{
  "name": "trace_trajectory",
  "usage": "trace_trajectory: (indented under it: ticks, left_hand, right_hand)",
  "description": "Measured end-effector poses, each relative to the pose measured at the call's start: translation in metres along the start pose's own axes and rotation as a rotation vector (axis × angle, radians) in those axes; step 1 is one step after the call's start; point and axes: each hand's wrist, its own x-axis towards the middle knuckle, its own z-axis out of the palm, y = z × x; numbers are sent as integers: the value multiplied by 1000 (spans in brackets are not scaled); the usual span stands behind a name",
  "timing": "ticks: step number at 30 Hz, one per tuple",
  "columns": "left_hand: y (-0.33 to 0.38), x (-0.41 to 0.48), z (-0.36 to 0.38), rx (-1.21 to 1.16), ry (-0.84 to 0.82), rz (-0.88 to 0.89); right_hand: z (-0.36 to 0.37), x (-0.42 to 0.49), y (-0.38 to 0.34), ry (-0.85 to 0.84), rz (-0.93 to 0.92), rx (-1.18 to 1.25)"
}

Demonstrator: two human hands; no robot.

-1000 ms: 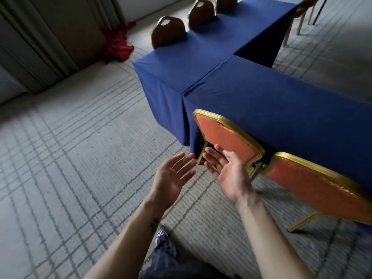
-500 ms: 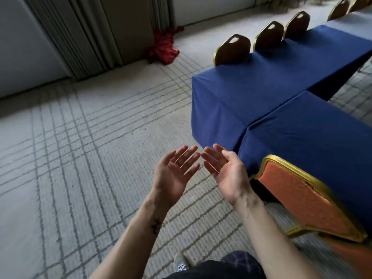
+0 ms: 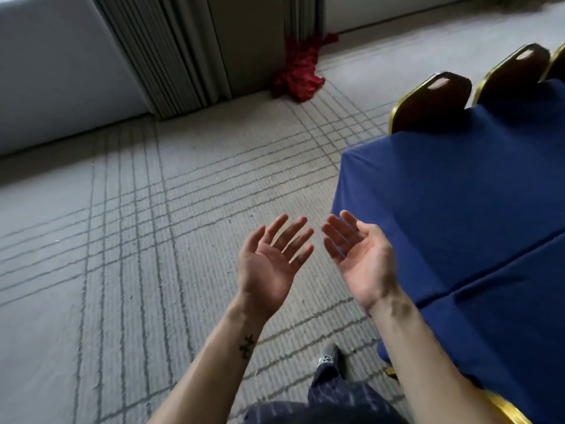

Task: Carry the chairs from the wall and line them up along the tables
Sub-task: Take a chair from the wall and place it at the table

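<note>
Bare left hand (image 3: pixel 270 264), right hand (image 3: pixel 360 258), palms up

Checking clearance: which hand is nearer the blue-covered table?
Right. The right hand hangs beside the corner of the blue-covered table; the left hand is over the carpet, farther left.

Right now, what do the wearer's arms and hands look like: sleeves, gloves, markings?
Left hand and right hand: bare, with no gloves, rings or watch visible. Both arms are uncovered to the frame edge, with no sleeves. The only marking is a small dark tattoo on the inner left forearm, near the wrist.
</note>
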Motion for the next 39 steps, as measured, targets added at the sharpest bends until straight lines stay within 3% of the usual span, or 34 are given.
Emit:
trace_trajectory:
  ticks: [4,13,23,28,39]
  left_hand:
    - [45,72,43,7,8,109]
    - [119,236,80,-58,33,185]
    - [262,485,119,-80,22,109]
    - [322,594,176,25,-34,35]
    - [362,872,323,158,-94,-34]
  right_hand:
    - [46,83,-41,-83,60,-87]
    - [129,256,-78,-103,144,-62]
    - [252,494,-109,-107,125,-262]
    - [288,586,-151,-47,59,-160]
    - [317,855,-282,-35,-36,44]
